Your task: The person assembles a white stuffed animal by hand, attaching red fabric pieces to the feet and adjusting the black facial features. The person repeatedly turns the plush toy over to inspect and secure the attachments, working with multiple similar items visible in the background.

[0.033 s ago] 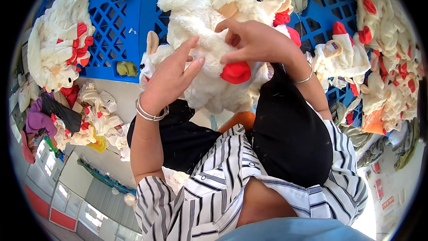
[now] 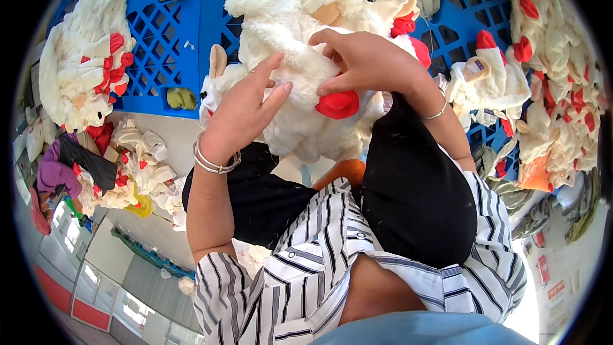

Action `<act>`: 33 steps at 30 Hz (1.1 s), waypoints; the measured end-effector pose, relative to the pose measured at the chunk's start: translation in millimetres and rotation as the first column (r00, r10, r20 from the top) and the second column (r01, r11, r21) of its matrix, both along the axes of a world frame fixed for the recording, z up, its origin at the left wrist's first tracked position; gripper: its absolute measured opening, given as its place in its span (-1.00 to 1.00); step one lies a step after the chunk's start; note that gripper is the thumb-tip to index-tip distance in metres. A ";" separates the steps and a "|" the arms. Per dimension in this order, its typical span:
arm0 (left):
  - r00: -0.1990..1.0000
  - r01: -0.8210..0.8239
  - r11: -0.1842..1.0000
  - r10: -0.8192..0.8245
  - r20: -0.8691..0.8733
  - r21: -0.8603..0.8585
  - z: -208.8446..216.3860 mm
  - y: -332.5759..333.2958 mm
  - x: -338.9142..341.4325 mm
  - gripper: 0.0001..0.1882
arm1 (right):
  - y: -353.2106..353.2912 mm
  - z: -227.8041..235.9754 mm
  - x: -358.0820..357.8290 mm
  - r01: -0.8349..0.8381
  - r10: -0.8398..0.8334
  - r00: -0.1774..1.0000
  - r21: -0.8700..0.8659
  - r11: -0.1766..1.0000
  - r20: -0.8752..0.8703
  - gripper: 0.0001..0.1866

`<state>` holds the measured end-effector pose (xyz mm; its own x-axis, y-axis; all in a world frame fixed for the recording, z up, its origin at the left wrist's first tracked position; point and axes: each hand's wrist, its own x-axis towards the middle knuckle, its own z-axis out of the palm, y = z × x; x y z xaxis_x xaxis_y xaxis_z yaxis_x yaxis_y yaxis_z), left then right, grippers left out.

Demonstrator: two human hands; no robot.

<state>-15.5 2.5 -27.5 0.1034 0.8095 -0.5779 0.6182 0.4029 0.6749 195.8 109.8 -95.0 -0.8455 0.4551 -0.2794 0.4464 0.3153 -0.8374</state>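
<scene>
Plush toy (image 2: 274, 32) (shaggy white) bears a rounded red piece (image 2: 338, 106).

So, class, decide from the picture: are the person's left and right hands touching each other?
Apart: the head view plainly shows white plush in the gap between the left hand and the right hand.

head — left fisheye | faces down onto lap (image 2: 418, 198) and blue pallet (image 2: 191, 19) | close

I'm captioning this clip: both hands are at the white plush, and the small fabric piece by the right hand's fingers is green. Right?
The colour is wrong: in the head view, the small fabric piece by the right hand is red. The rest stands.
</scene>
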 end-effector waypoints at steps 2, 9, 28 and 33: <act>0.999 0.035 0.999 -0.034 -0.015 0.029 -2.7 -0.8 -2.5 -0.43 | -0.7 -6.7 0.9 -0.043 0.038 0.988 0.032 0.999 0.150 -0.43; 0.997 0.074 0.824 -0.070 -0.028 0.562 2.2 4.8 5.9 -0.45 | 5.8 7.4 -15.4 0.167 -0.231 0.953 -0.295 0.941 -0.195 -0.55; 0.904 -0.425 0.677 0.276 0.327 0.601 0.7 8.5 4.8 -0.74 | -4.7 20.9 -32.8 0.001 -0.576 0.585 -0.710 0.704 -0.571 -0.86; 0.858 -0.508 0.668 0.340 0.385 0.543 2.6 7.4 2.9 -0.80 | -4.0 31.4 -26.7 0.227 -0.283 0.653 -0.174 0.958 -0.702 -0.69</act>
<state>-12.5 9.8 -24.9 -0.2806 0.9586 0.0482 0.2767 0.0327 0.9604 169.1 105.8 -63.6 -0.6508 0.6877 0.3217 -0.2416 0.2142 -0.9464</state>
